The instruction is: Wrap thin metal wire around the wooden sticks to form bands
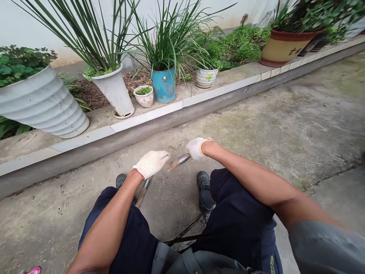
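Note:
My left hand [152,163], in a white knitted glove with a red cuff edge, is closed in front of my left knee. From beneath it a wooden stick [141,197] wound with silvery wire slants down toward my left leg; its grip on the stick is partly hidden. Slightly farther out and to the right, my right hand [196,148], in a similar glove with a yellow cuff edge, is closed around another wooden stick [182,159]. Silvery wire binds this stick near the glove, and its blurred free end points toward my left hand. A gap separates the hands.
Beyond my hands runs a low tiled ledge [154,116] bearing a large white pot [48,101], a tall white pot [114,91], a blue pot [164,85] and several others. My dark shoes [203,186] rest on stained concrete. Something pink [34,270] shows lower left.

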`<act>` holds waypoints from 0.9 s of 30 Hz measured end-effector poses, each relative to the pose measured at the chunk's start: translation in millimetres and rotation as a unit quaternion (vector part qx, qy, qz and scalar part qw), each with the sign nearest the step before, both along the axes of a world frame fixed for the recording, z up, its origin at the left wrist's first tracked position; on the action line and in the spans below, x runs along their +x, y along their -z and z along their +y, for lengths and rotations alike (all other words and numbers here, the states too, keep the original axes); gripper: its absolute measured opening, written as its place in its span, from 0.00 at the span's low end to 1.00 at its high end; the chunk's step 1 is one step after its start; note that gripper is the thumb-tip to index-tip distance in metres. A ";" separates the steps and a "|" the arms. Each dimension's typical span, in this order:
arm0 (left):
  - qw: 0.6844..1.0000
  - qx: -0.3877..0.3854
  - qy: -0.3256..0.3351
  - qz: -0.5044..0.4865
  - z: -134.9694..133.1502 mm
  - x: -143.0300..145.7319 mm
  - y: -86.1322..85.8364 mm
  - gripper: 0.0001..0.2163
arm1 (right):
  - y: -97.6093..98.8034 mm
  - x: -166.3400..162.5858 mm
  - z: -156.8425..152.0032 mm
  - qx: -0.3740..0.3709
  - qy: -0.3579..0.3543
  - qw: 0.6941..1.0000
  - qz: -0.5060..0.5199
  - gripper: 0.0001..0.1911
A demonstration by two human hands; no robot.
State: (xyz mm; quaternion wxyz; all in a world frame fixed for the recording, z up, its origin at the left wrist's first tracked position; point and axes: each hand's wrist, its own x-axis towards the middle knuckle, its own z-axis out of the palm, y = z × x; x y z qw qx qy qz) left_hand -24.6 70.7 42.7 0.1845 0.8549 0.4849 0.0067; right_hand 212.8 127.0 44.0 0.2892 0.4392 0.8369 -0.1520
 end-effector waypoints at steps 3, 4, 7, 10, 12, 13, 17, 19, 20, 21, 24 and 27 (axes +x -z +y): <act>1.000 -0.002 0.004 -0.021 -1.1 -0.4 -6.3 0.18 | -0.7 0.4 -10.7 -0.128 -0.082 0.986 0.074 0.11; 0.999 0.001 0.009 -0.031 -2.2 0.7 -7.3 0.18 | -3.0 0.8 -13.2 -0.164 -0.089 0.977 0.104 0.12; 0.999 0.026 0.045 -0.008 -6.4 6.9 -6.6 0.24 | -16.4 0.6 -17.6 -0.214 -0.042 0.956 0.198 0.16; 0.994 0.058 0.057 0.070 -8.6 11.5 -4.2 0.33 | -32.7 -3.6 -19.0 -0.188 0.061 0.932 0.304 0.18; 0.998 0.044 0.029 0.045 -7.4 11.0 -3.2 0.31 | -39.2 -8.5 -18.2 -0.160 0.127 0.903 0.379 0.17; 1.000 0.025 0.009 0.011 -6.2 10.2 -2.8 0.28 | -40.1 -11.4 -17.1 -0.145 0.157 0.885 0.413 0.16; 0.998 -0.035 -0.047 -0.038 -2.3 9.4 3.6 0.18 | -31.4 -21.3 -7.1 -0.081 0.264 0.835 0.476 0.12; 0.998 -0.041 -0.047 -0.014 -2.3 11.9 10.1 0.15 | -24.6 -23.3 0.4 -0.036 0.286 0.858 0.426 0.12; 0.998 -0.041 -0.044 -0.004 -2.5 13.3 13.7 0.15 | -21.6 -23.6 4.1 -0.005 0.283 0.880 0.383 0.13; 0.998 -0.038 -0.040 0.006 -2.9 14.6 17.2 0.15 | -18.9 -23.8 7.4 0.031 0.272 0.902 0.334 0.14; 0.999 -0.018 -0.020 0.035 -3.4 16.5 25.1 0.15 | -12.0 -26.1 12.8 0.114 0.232 0.943 0.211 0.17; 0.998 -0.004 -0.002 0.055 -3.4 15.7 28.6 0.16 | -4.6 -32.4 9.4 0.133 0.203 0.964 0.108 0.20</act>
